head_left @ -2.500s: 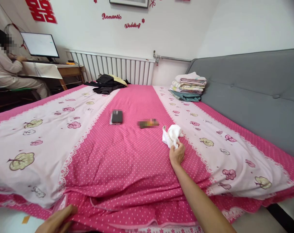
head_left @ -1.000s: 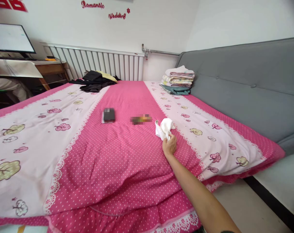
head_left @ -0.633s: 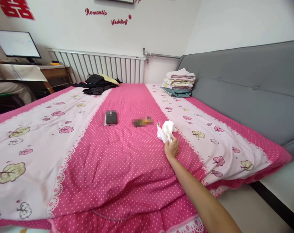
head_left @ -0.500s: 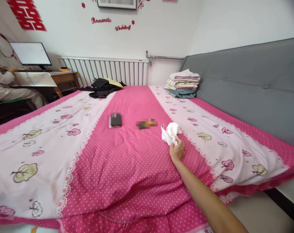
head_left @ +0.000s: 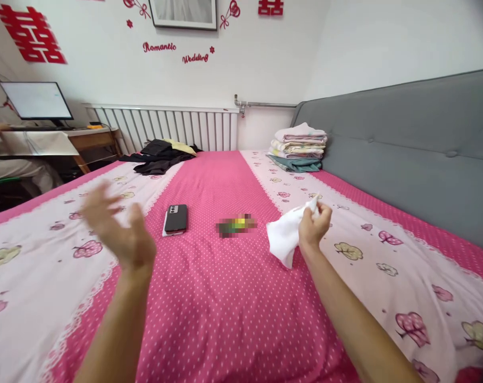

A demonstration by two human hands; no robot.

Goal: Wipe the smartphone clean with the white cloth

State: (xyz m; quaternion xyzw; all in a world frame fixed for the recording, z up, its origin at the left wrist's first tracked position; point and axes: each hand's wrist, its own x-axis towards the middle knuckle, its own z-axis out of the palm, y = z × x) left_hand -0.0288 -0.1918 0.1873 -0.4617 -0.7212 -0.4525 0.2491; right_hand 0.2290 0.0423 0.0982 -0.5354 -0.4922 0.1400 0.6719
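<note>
A white cloth (head_left: 286, 232) hangs from my right hand (head_left: 315, 223), whose fingers are closed on its upper corner. The cloth droops to the left, just over the pink bed cover (head_left: 233, 298). My left hand (head_left: 122, 231) is raised over the left part of the bed, somewhat blurred, its fingers apart and nothing in them. To the right of that hand lies a dark phone (head_left: 176, 218) on a pale flat thing. Between phone and cloth is a small yellow-green item (head_left: 236, 225), pixelated, so its kind cannot be made out.
Dark clothes (head_left: 161, 156) and a yellow piece lie at the bed's far left. A folded stack of fabrics (head_left: 299, 146) stands beside the grey headboard (head_left: 409, 125). Behind the bed is a white radiator (head_left: 165, 125). A person sits at a desk with a monitor (head_left: 36, 101), far left.
My left hand has come into view, open. My right hand has lifted the crumpled cloth and moved right, so that it hangs partly spread. The view has tilted up and shifted slightly.
</note>
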